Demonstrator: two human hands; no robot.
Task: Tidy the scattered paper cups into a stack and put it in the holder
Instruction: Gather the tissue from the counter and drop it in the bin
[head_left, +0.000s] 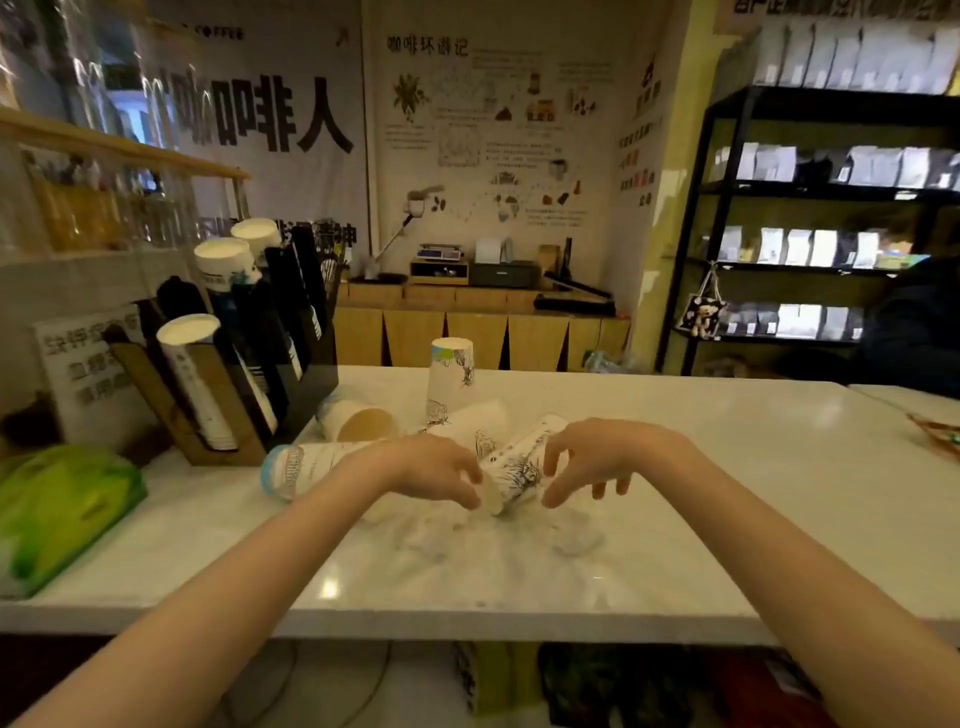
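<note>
Task is at its start, by my reading: no stack built, cups lie loose on the white counter (675, 493).

Cups I can count: one upside-down printed cup (451, 371) standing at the back; a tipped cup (358, 423) with its mouth toward me, near the holder; a long lying cup or short nested run (306, 467) with a blue rim, partly behind my left wrist; a pale cup (480, 423) on its side in the middle; and the printed cup (519, 470) lying between my hands. More may be hidden.

My left hand (434, 470) has its fingertips at that cup's open end, seemingly touching; firm grip not confirmed. My right hand (597, 460) is spread, fingers curled, just beside the same cup, holding nothing.

The cup holder (311, 384), a slanted rack at counter left, already carries several stacks in its slots. Which slot is free I cannot tell.

Left: gather, nest, load.
</note>
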